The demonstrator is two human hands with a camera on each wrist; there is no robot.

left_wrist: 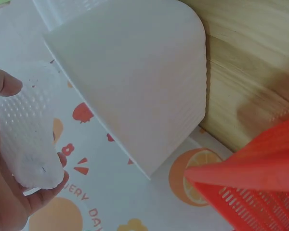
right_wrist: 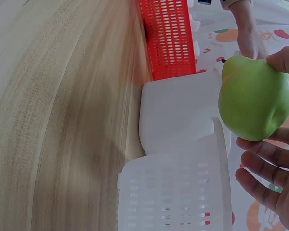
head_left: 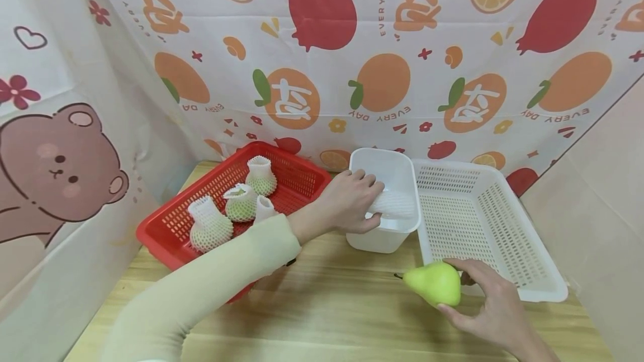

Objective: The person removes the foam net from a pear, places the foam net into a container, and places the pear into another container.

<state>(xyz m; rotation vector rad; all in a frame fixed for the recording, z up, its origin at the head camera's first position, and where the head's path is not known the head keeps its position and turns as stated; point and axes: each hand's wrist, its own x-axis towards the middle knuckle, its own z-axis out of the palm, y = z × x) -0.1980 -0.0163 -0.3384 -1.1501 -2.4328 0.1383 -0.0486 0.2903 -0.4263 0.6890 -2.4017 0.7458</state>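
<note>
My right hand (head_left: 490,303) pinches a green pear (head_left: 435,284) by its wide end, over the table in front of the white basket. The pear's stem points left, and in the right wrist view the pear (right_wrist: 254,98) sits between thumb and fingers. My left hand (head_left: 352,200) is over the white bin (head_left: 379,239) and holds a white foam net sleeve (head_left: 392,204). The left wrist view shows that foam net (left_wrist: 31,139) between thumb and curled fingers, with no fruit seen inside it.
At the left, a red basket (head_left: 173,228) holds several pears in foam nets (head_left: 210,225). A white perforated basket (head_left: 458,222) stands on the right, touching or close beside the bin. Printed cloth (head_left: 332,88) hangs behind, and wooden table (head_left: 322,306) lies in front.
</note>
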